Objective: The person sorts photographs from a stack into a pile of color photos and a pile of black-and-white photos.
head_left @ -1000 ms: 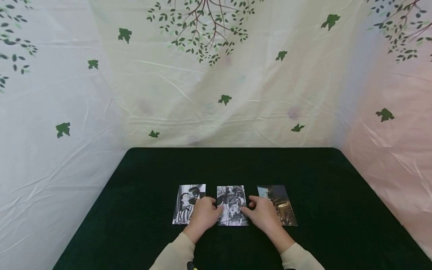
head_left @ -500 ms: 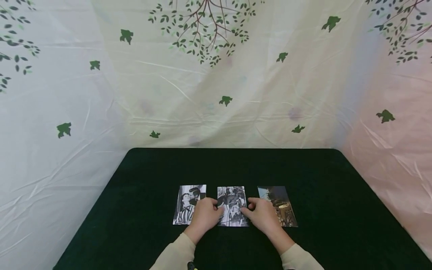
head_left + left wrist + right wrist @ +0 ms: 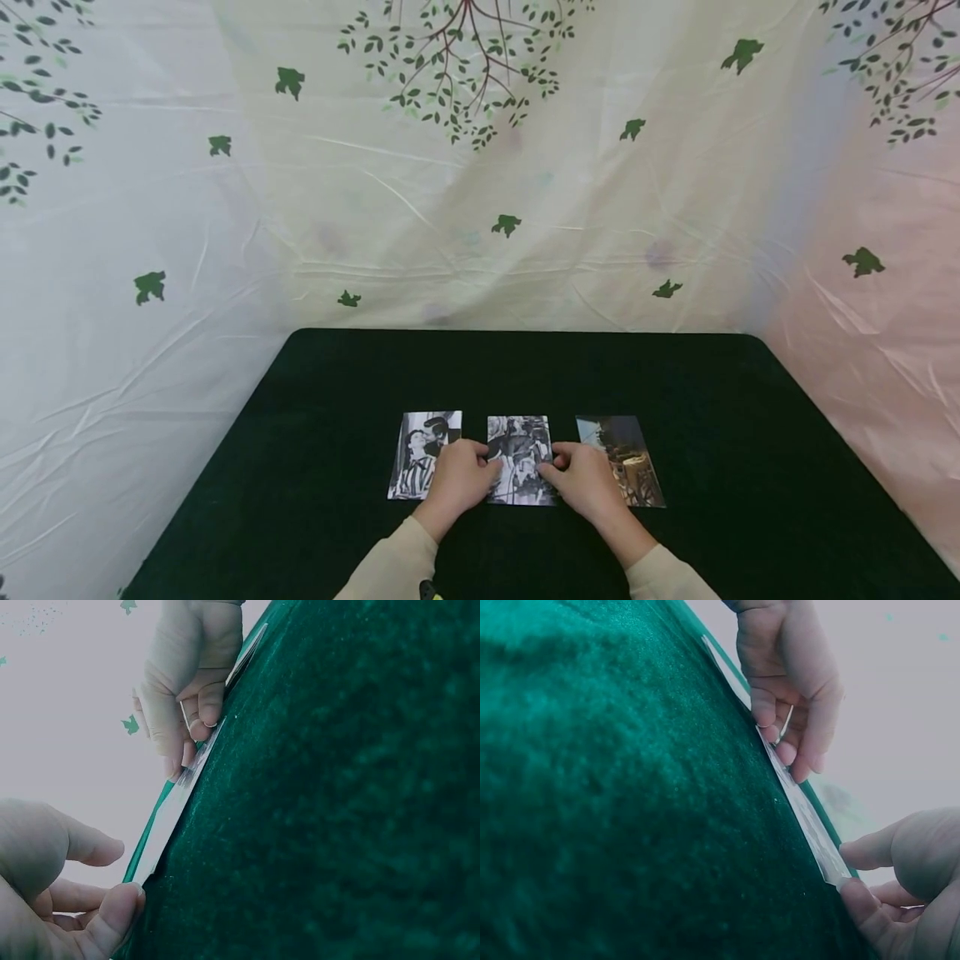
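Three photo prints lie in a row on the dark green table. The middle photo [image 3: 519,450] is black and white, with a hand at each side edge. My left hand [image 3: 459,479] holds its left edge, thumb tip on the print; in the left wrist view the thumb [image 3: 120,909] meets the edge, index fingertip a little apart. At the right edge my right hand [image 3: 588,482] holds it likewise, thumb [image 3: 861,901] at the corner in the right wrist view. The left photo [image 3: 408,467], black and white, and the right photo [image 3: 637,467], in colour, are partly hidden behind the hands.
Dark green velvety cloth covers the table [image 3: 337,375], whose far corners are rounded. Behind and at both sides hangs a pale curtain [image 3: 420,267] printed with branches and green birds. Light sleeves [image 3: 393,558] cover both forearms.
The whole head view has shifted slightly right and down. Both hands stay at the sides of the middle photo, and the three photos keep their places.
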Available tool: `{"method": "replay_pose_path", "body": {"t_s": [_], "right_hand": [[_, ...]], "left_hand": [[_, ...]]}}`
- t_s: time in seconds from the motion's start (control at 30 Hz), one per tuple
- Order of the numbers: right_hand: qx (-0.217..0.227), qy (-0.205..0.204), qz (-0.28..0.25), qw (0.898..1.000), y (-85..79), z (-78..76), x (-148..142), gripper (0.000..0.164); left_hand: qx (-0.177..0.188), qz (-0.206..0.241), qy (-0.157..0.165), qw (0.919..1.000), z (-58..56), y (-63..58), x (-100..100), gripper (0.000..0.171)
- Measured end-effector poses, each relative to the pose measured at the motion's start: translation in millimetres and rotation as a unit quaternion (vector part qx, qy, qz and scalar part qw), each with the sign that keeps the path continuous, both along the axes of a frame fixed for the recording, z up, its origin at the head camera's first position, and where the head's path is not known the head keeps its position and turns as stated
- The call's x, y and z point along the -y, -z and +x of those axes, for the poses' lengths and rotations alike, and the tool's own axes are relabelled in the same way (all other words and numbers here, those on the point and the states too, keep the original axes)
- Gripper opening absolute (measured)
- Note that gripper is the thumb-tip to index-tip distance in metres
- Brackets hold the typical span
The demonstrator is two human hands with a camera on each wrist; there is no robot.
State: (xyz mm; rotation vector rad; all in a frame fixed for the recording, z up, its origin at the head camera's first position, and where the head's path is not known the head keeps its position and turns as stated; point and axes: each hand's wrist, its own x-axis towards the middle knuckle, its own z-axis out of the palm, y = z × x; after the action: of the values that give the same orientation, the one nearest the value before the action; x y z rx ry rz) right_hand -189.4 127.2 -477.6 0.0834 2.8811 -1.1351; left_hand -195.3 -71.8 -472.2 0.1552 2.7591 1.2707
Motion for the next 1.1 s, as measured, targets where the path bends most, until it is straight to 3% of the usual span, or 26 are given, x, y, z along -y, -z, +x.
{"method": "replay_pose_path", "body": {"t_s": [0.6,1.1], "right_hand": [[-0.006,-0.001,-0.014,1.0,0.8,0.9,-1.8,0.04],[-0.054,0.054,-0.072,0.995,1.5,-1.3,-3.4,0.017]], "left_hand": [[0.004,0.016,-0.002,0.9999,-0.4,0.3,0.0,0.034],[-0.071,0.018,-0.06,0.9955,-7.9,1.0,0.9,0.01]]}}
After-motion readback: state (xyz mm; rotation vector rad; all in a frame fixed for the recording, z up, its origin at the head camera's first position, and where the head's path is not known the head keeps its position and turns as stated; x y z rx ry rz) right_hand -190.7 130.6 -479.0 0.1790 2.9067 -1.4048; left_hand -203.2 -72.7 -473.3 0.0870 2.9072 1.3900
